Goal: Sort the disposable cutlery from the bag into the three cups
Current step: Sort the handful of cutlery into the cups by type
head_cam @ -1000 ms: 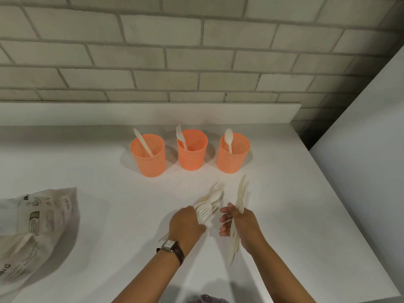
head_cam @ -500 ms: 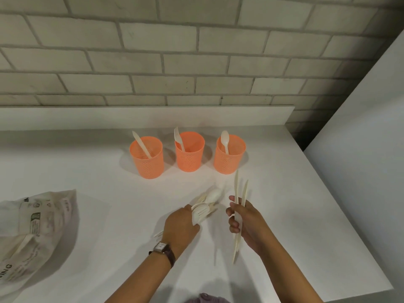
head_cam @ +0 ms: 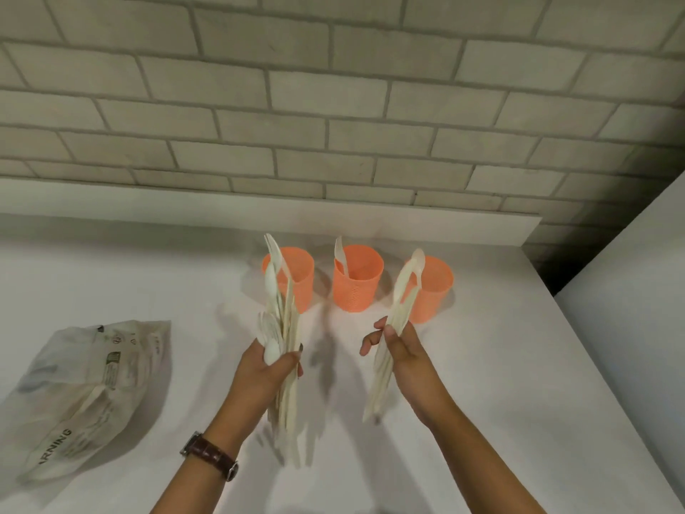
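Head view: the left hand (head_cam: 267,369) curls tightly round a thick bundle of cutlery (head_cam: 281,313), held upright; the right hand (head_cam: 404,350) grips a thinner bundle (head_cam: 402,294); both are in front of three orange cups (head_cam: 356,287); the bag (head_cam: 92,383) lies to the left.

This looks like a kitchen corner. A flat white counter (head_cam: 482,402) runs back to a wall (head_cam: 333,87) of pale gray bricks, with a low white ledge (head_cam: 148,202) along the back. A tall white side panel (head_cam: 637,291) stands on the right. Three orange cups (head_cam: 356,291) stand on the counter. I cannot tell if it is a home.
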A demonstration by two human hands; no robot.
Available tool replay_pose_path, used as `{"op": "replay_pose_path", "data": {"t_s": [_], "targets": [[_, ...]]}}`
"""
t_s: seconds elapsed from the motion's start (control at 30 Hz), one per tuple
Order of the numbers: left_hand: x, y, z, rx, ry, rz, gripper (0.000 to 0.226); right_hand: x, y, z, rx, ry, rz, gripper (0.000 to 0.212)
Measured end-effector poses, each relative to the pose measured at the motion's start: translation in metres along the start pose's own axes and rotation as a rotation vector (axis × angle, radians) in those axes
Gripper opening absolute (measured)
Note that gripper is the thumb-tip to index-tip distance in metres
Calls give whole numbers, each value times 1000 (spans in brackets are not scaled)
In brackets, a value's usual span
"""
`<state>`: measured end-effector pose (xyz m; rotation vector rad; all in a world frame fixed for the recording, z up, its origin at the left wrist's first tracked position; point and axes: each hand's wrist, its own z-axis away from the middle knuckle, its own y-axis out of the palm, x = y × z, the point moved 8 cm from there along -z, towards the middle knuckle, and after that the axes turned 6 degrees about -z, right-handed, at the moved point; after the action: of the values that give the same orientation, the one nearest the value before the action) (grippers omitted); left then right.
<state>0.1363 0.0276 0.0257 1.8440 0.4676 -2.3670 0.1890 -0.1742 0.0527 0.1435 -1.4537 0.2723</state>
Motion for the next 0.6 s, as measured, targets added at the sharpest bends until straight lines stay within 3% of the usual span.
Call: {"op": "replay_pose_path", "data": {"t_s": [0.37, 0.6], "targets": [[-5, -58, -6, -163, -23, 194, 9, 122, 80, -130, -89, -462, 113, 17], [-2, -70, -5, -202, -15, 221, 7, 49, 111, -173, -17, -292, 355, 15]]}}
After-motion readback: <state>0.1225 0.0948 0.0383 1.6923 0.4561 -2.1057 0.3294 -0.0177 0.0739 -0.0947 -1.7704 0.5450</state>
